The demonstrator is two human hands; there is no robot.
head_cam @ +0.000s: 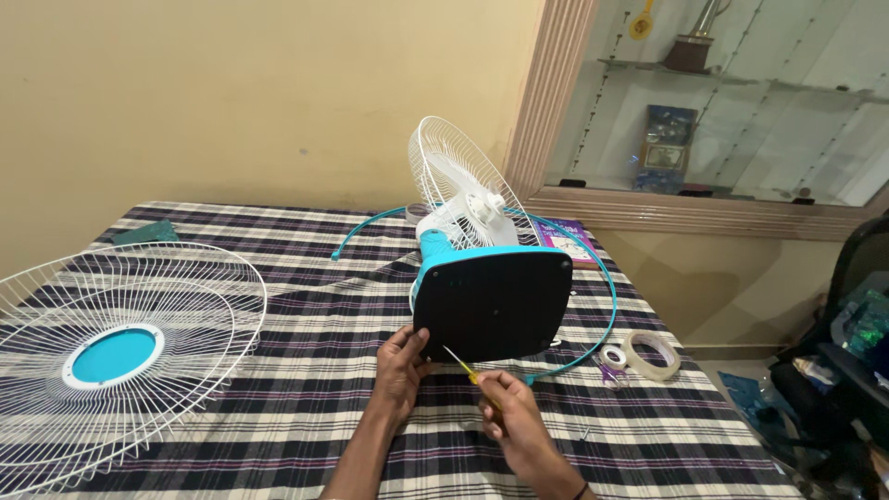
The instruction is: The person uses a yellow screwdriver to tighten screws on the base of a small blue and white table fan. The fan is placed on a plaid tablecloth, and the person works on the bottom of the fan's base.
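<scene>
A table fan [482,278] lies tipped on the table [306,370], its dark base plate [493,306] facing the camera. The left hand [400,366] touches the plate's lower left corner; the right hand [507,412], just below the plate, holds a yellow-handled screwdriver [463,367] with its tip at the plate's lower edge. Well left of the fan lies a white wire guard [120,347]. A teal ring [593,324] curves around the fan, and a tape roll [651,356] lies to the fan's right.
</scene>
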